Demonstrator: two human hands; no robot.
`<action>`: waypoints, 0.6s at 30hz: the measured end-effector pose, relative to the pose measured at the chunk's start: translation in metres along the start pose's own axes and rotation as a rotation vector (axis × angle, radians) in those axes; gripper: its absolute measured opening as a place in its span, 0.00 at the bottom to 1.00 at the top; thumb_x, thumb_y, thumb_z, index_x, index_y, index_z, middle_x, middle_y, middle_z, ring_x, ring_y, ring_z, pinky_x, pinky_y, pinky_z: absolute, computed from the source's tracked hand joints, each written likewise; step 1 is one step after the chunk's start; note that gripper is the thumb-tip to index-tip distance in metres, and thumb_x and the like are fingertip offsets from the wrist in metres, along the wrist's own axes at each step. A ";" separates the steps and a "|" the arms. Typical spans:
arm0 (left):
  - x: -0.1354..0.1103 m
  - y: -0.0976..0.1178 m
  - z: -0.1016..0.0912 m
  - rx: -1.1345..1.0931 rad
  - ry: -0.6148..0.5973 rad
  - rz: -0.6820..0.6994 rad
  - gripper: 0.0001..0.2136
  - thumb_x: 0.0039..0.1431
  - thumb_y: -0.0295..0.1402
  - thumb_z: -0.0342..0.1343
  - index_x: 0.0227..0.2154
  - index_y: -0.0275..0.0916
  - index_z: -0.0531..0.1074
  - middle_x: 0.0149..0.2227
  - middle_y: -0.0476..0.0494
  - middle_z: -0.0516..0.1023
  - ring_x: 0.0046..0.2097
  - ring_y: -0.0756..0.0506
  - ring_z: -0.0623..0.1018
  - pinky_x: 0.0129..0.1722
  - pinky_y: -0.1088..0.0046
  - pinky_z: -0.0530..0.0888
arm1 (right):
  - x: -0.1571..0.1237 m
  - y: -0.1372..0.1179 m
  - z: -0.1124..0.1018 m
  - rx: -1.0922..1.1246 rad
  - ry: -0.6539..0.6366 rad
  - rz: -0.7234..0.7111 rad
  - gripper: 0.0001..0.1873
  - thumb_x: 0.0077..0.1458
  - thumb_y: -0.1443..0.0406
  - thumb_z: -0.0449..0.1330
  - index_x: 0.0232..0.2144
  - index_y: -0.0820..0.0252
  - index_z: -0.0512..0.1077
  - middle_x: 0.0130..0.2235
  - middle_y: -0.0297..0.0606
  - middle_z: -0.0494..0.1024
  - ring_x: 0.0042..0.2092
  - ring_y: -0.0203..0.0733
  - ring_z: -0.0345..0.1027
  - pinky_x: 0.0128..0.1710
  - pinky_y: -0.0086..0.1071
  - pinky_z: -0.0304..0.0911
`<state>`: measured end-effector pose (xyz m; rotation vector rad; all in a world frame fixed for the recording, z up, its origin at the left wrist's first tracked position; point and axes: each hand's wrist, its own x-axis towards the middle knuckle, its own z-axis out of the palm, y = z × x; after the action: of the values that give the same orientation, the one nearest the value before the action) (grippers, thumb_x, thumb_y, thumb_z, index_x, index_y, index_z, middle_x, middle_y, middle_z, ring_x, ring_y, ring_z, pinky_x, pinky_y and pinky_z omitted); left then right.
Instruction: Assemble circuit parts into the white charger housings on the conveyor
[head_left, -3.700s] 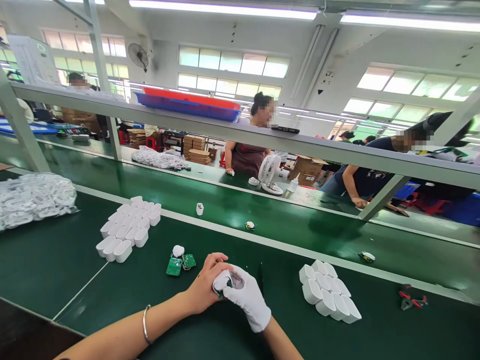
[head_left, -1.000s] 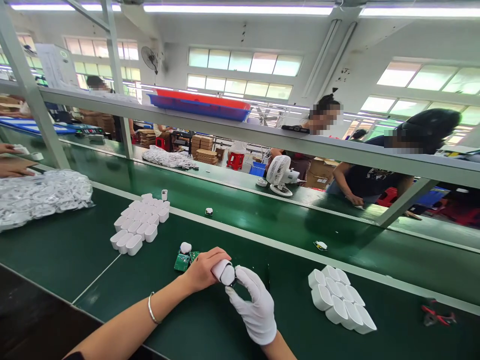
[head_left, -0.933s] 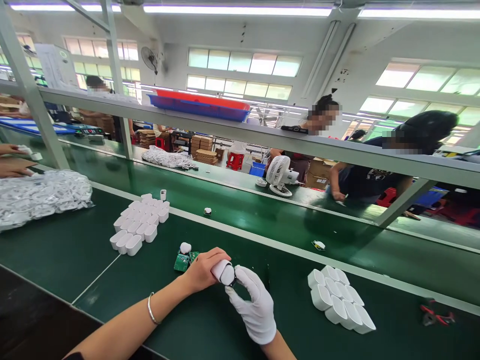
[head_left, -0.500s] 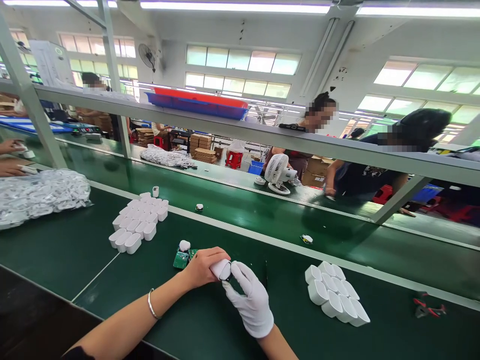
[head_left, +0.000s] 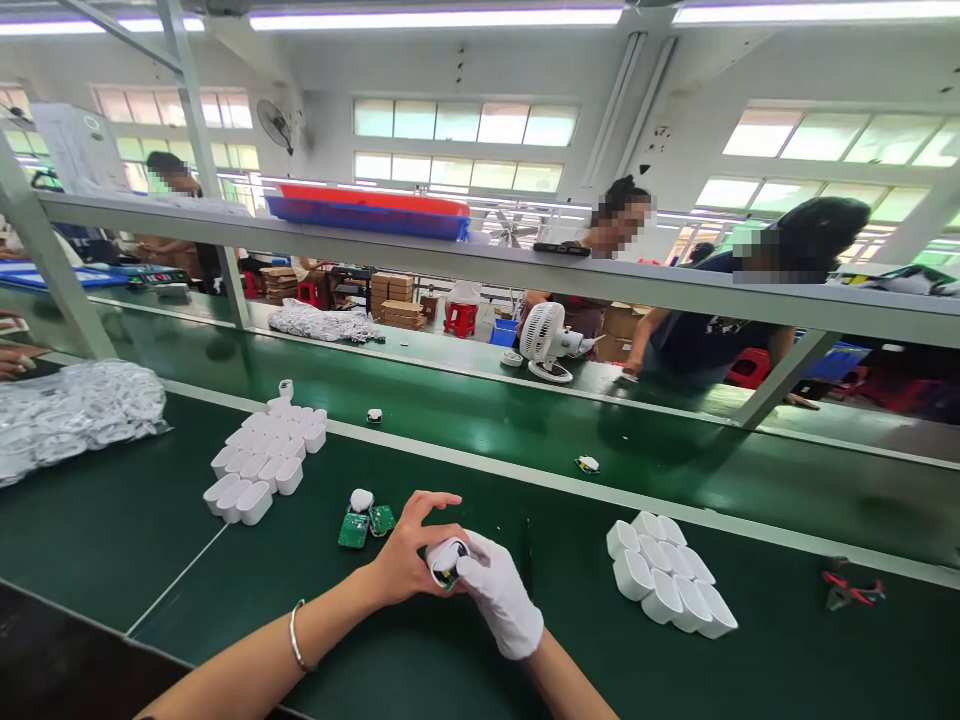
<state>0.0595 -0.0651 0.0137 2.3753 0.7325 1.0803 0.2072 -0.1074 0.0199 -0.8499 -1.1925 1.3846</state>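
Observation:
My bare left hand [head_left: 403, 552], with a bracelet at the wrist, grips a white plastic housing [head_left: 433, 568], its index finger raised off it. Inside the housing's opening sit a white part and a small circuit board [head_left: 450, 578], with dark, yellow and green bits showing. My gloved right hand [head_left: 501, 598] closes its fingertips on the board at the opening; its thumb and some fingers are partly hidden. Left of my hands lie green circuit boards [head_left: 353, 530] with a white rounded piece [head_left: 361, 500]. A thin dark tool [head_left: 528, 550] lies just beyond my right hand.
White housings stand grouped at left [head_left: 255, 465] and right [head_left: 667, 575]. Red-handled cutters [head_left: 853, 590] lie far right. A bag of white parts [head_left: 75, 415] is at left. Small assemblies [head_left: 587, 464] rest on the green belt [head_left: 480, 430]. A shelf beam [head_left: 420, 248] crosses overhead; people work beyond.
The housing has turned, so the board in its opening now shows. My left index finger has lifted, and my right fingers have moved in closer. The head view has shifted slightly.

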 end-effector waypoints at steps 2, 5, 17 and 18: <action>0.003 -0.001 -0.002 -0.049 -0.089 -0.007 0.25 0.35 0.43 0.70 0.40 0.46 0.76 0.56 0.40 0.64 0.50 0.38 0.66 0.52 0.57 0.65 | -0.001 -0.001 -0.002 -0.011 0.100 0.006 0.18 0.34 0.52 0.69 0.22 0.61 0.73 0.24 0.36 0.75 0.28 0.39 0.67 0.33 0.33 0.66; 0.019 -0.015 -0.015 -0.138 -0.272 0.030 0.34 0.34 0.42 0.70 0.50 0.50 0.70 0.60 0.41 0.60 0.50 0.39 0.67 0.53 0.58 0.64 | -0.002 -0.004 -0.005 -0.052 0.184 0.026 0.17 0.36 0.54 0.68 0.22 0.61 0.74 0.24 0.37 0.75 0.27 0.39 0.68 0.31 0.33 0.66; 0.110 -0.179 -0.095 0.708 0.074 -0.895 0.22 0.59 0.36 0.54 0.54 0.32 0.61 0.59 0.28 0.58 0.58 0.31 0.62 0.53 0.47 0.62 | 0.016 0.037 -0.012 -0.003 0.417 0.129 0.22 0.30 0.53 0.70 0.23 0.63 0.71 0.25 0.42 0.78 0.27 0.43 0.72 0.29 0.34 0.68; 0.110 -0.184 -0.097 0.733 0.082 -0.923 0.20 0.60 0.36 0.53 0.53 0.34 0.62 0.57 0.33 0.62 0.55 0.35 0.66 0.51 0.49 0.65 | 0.021 0.043 -0.015 0.020 0.444 0.133 0.23 0.29 0.52 0.70 0.23 0.62 0.71 0.25 0.42 0.78 0.27 0.43 0.72 0.29 0.34 0.68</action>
<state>-0.0074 0.1601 0.0281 2.0055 2.2491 0.5273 0.2065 -0.0805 -0.0229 -1.1674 -0.7907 1.2247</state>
